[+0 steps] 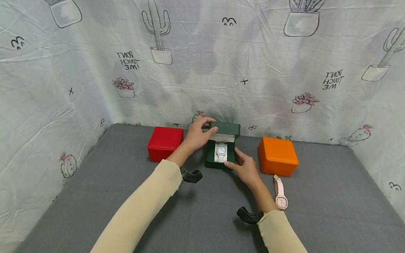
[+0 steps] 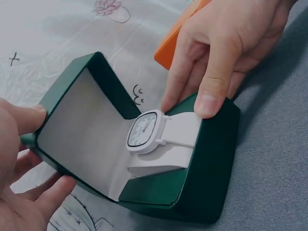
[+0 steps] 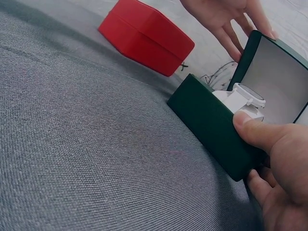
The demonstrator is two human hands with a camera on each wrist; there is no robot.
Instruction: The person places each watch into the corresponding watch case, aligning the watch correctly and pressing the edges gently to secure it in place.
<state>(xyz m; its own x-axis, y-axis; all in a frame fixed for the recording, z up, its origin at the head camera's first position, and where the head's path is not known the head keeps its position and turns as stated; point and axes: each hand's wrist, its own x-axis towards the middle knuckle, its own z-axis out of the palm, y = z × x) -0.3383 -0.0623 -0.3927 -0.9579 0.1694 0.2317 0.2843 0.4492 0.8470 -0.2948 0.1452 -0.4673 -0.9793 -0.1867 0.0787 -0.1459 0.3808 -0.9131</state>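
Head view: left hand (image 1: 197, 136) fingers curled on raised lid of green box (image 1: 220, 161); right hand (image 1: 245, 167) pinches box front edge, thumb just beside white watch (image 1: 221, 150), strap axis running front-to-back.

1. Your head view looks forward and down from well back, over both sleeves, taking in the whole grey table (image 1: 106, 215) and the cactus-print cloth (image 1: 65, 68) behind.
2. Your left wrist view sits very close, facing across into the open green box (image 2: 202, 163) toward your right hand (image 2: 226, 53).
3. Your right wrist view rides low over the table, close in, facing left past the green box to the red box (image 3: 144, 33).
4. All three share the green box and its white watch (image 1: 221, 151).
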